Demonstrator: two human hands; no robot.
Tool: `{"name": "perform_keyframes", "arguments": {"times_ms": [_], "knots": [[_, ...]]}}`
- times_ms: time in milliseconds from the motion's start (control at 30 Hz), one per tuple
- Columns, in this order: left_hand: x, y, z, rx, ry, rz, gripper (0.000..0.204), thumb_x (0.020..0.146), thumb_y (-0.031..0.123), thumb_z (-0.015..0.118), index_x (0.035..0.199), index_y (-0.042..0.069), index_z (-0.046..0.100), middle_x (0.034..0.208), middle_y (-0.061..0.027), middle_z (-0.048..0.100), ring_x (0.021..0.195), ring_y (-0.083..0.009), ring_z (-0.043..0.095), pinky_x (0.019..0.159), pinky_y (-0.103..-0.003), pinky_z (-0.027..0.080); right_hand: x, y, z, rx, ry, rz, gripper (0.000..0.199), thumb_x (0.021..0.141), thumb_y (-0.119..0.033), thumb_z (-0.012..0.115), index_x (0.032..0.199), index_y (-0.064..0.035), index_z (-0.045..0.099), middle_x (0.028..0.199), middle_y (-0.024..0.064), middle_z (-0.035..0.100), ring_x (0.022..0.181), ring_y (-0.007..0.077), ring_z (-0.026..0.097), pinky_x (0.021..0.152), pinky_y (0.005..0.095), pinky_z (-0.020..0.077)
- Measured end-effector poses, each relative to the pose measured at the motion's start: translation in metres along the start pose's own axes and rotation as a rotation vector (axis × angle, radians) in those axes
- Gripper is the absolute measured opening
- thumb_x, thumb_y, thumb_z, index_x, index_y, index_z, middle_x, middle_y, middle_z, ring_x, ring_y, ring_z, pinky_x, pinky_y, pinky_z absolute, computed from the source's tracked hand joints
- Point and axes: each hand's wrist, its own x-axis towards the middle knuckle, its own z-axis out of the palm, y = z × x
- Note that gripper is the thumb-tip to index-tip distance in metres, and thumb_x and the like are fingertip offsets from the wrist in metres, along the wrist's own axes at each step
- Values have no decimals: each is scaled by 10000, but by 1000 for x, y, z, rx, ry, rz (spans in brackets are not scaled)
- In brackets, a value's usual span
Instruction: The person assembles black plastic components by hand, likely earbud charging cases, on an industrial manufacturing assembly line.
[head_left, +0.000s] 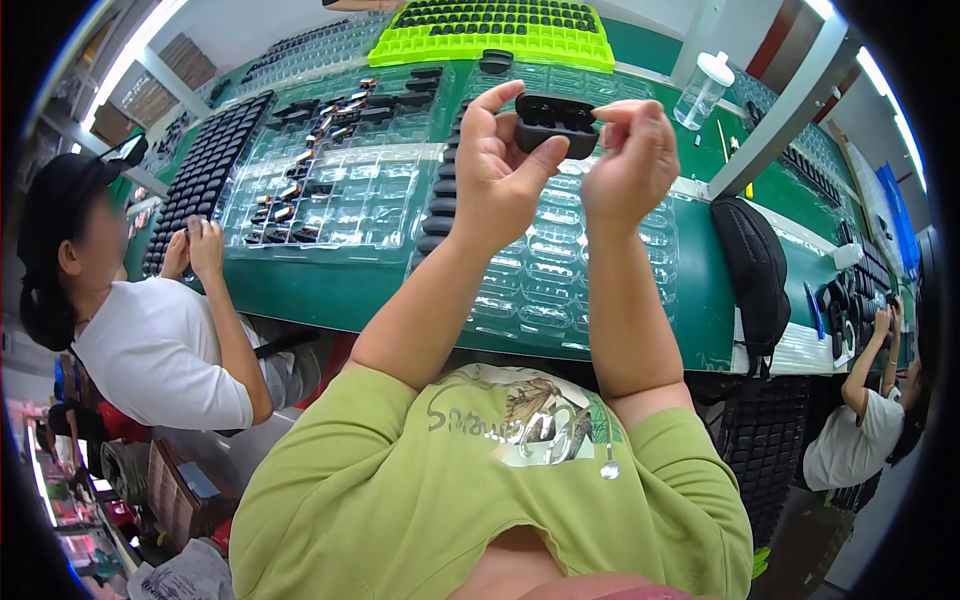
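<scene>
In my left hand (505,165) is a small black earbud case (553,140), held up above the table with its lid tipped open. My thumb presses its front and my fingers wrap its left end. My right hand (632,160) is closed, its curled fingertips at the right end of the case. Whatever those fingers hold, if anything, is hidden. Below my hands lies a clear plastic tray (530,265) with rounded pockets. A column of black cases (440,205) runs along its left side, and another black case (496,62) lies beyond my left hand.
A bright green tray (490,45) of black parts stands at the far side. Left of me are a clear tray (330,200) with small parts and a co-worker (150,300). On the right are a black pouch (748,270), a metal post (790,110) and a lidded clear jug (704,90).
</scene>
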Motion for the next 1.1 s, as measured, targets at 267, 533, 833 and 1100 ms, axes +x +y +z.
{"name": "perform_keyframes", "arguments": {"times_ms": [267, 533, 833, 1100], "knots": [[-7, 9, -38, 217, -77, -41, 729, 826, -94, 719, 1434, 0, 328, 1007, -140, 682, 874, -160, 687, 763, -265, 575, -8, -23, -28, -266, -648, 87, 383, 966, -373, 646, 1041, -16, 763, 815, 55, 694, 744, 123, 584, 659, 247, 451], [-19, 13, -34, 169, -199, -70, 762, 804, -102, 734, 1448, 10, 343, 939, -101, 656, 881, -134, 671, 745, -245, 566, -9, -9, -32, 237, -469, 897, 328, 945, -348, 694, 853, -34, 720, 741, 16, 650, 635, 66, 545, 563, 220, 424], [-24, 4, -47, 171, -182, -119, 755, 817, -124, 703, 1464, 27, 343, 984, -120, 668, 808, -135, 681, 721, -256, 575, -20, -6, -33, -139, -579, 667, 346, 967, -372, 672, 972, -36, 751, 706, -1, 631, 632, 42, 522, 554, 190, 382], [-29, -8, -65, 112, -136, -201, 627, 839, -111, 696, 1391, 19, 429, 1087, -120, 671, 903, -147, 685, 787, -268, 595, -35, -11, -40, -155, -709, 388, 309, 815, -154, 829, 1088, -38, 744, 945, 27, 637, 731, 89, 604, 673, 208, 488]]}}
